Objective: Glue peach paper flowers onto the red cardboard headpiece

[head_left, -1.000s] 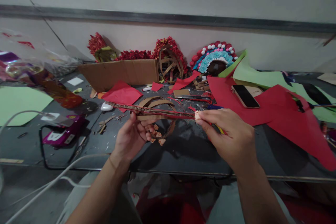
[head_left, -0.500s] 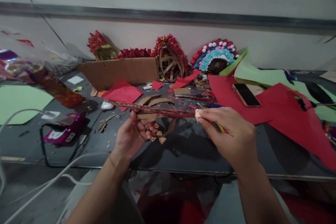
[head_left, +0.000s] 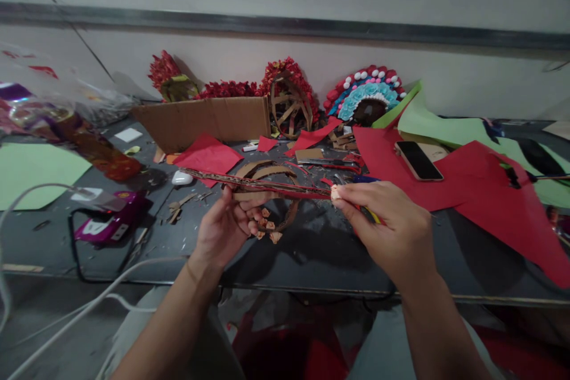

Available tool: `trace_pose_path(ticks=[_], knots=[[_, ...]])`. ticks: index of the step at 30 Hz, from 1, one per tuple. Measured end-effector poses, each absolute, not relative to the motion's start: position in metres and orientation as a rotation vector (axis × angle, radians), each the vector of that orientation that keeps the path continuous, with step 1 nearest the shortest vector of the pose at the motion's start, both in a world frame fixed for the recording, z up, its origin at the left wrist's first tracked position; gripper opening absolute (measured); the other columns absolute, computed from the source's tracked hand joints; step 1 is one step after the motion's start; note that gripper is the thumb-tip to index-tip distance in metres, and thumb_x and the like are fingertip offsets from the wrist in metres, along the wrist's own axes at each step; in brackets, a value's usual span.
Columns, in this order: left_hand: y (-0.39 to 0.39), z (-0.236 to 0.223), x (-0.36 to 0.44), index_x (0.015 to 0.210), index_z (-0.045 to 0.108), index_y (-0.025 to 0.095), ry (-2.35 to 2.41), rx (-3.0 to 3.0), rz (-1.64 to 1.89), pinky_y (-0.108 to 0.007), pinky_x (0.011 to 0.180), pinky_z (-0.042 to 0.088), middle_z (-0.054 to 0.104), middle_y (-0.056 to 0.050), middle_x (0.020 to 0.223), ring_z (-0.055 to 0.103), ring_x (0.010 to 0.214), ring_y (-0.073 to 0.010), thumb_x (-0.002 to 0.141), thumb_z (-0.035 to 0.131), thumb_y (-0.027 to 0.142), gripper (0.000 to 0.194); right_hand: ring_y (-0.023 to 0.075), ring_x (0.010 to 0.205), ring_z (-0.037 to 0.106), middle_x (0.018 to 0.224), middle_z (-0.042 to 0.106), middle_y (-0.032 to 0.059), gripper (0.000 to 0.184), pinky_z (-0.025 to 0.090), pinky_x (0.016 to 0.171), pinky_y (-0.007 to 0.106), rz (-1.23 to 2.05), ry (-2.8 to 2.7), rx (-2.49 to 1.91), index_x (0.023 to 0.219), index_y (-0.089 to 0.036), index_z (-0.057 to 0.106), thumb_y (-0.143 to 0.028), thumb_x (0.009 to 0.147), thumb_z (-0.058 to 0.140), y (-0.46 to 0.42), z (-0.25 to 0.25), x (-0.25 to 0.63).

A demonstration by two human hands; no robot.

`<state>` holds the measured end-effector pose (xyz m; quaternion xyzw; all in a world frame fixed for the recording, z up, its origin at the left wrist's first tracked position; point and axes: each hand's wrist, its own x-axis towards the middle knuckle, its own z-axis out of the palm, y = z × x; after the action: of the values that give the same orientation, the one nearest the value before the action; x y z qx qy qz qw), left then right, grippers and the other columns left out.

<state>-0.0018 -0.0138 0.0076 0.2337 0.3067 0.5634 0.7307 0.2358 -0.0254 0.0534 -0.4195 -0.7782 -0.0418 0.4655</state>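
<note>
My left hand [head_left: 225,228] supports a flat piece of layered cardboard with red facing [head_left: 267,184], seen nearly edge-on. Its thumb presses on the near side, and the fingers curl beneath. At the right end of that cardboard, my right hand [head_left: 387,228] pinches a small pale, crumpled paper rosette [head_left: 335,192] between thumb and forefinger, against the tip. A bit of yellow shows behind the right fingers; what it belongs to is hidden. Several similar peach paper rosettes [head_left: 275,237] lie by the left fingertips. Behind and below the held piece are curved cardboard strips [head_left: 291,217].
A phone [head_left: 420,160] lies on red sheets [head_left: 485,190] at right. A cardboard panel [head_left: 205,122] stands at the back, near red flowered frames [head_left: 291,95] and a turquoise fan-shaped headpiece [head_left: 367,98]. At left are a purple device [head_left: 109,222], a bottle [head_left: 102,154] and white cables [head_left: 111,288].
Almost nothing differs. The left end of the held cardboard has risen very slightly; both hands keep their places and grips.
</note>
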Motion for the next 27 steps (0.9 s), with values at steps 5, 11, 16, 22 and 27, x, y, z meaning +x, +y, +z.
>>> trace_pose_path(ticks=[5, 11, 16, 22, 27], knots=[[-0.0144, 0.0063, -0.0033, 0.084, 0.069, 0.009, 0.663, 0.505, 1.241, -0.022, 0.041, 0.051, 0.073, -0.014, 0.081, 0.063, 0.051, -0.0152, 0.090, 0.042, 0.032, 0.036, 0.0154, 0.079, 0.065, 0.084, 0.071, 0.0019, 0.012, 0.052, 0.075, 0.031, -0.115, -1.918, -1.024, 0.085, -0.021, 0.065, -0.012, 0.078, 0.062, -0.0255, 0.0532, 0.2358], [-0.0145, 0.0082, -0.0020, 0.081, 0.068, 0.010, 0.674, 0.512, 1.235, -0.022, 0.042, 0.051, 0.073, -0.012, 0.076, 0.062, 0.049, -0.0142, 0.088, 0.045, 0.033, 0.033, 0.0157, 0.079, 0.065, 0.085, 0.071, 0.0021, 0.011, 0.052, 0.075, 0.031, -0.123, -1.914, -1.029, 0.085, -0.021, 0.066, -0.013, 0.079, 0.061, -0.0247, 0.0512, 0.2366], [-0.0151, 0.0115, 0.0011, 0.083, 0.067, 0.011, 0.686, 0.518, 1.262, -0.022, 0.040, 0.050, 0.073, -0.013, 0.080, 0.060, 0.045, -0.0131, 0.090, 0.042, 0.032, 0.034, 0.0160, 0.079, 0.066, 0.084, 0.071, 0.0015, 0.012, 0.052, 0.075, 0.032, -0.110, -1.904, -1.030, 0.085, -0.022, 0.066, -0.013, 0.079, 0.061, -0.0235, 0.0514, 0.2356], [-0.0150, 0.0090, -0.0010, 0.084, 0.068, 0.010, 0.697, 0.511, 1.264, -0.023, 0.041, 0.051, 0.073, -0.014, 0.080, 0.060, 0.046, -0.0137, 0.090, 0.041, 0.032, 0.036, 0.0154, 0.079, 0.065, 0.084, 0.071, 0.0023, 0.011, 0.051, 0.075, 0.030, -0.125, -1.911, -1.023, 0.085, -0.020, 0.065, -0.012, 0.078, 0.062, -0.0236, 0.0504, 0.2367], [-0.0147, 0.0066, -0.0028, 0.086, 0.069, 0.008, 0.673, 0.535, 1.245, -0.023, 0.042, 0.051, 0.073, -0.014, 0.082, 0.060, 0.046, -0.0131, 0.090, 0.040, 0.032, 0.038, 0.0155, 0.079, 0.066, 0.084, 0.071, 0.0013, 0.011, 0.052, 0.075, 0.031, -0.138, -1.910, -1.032, 0.085, -0.022, 0.065, -0.014, 0.079, 0.061, -0.0236, 0.0505, 0.2365]])
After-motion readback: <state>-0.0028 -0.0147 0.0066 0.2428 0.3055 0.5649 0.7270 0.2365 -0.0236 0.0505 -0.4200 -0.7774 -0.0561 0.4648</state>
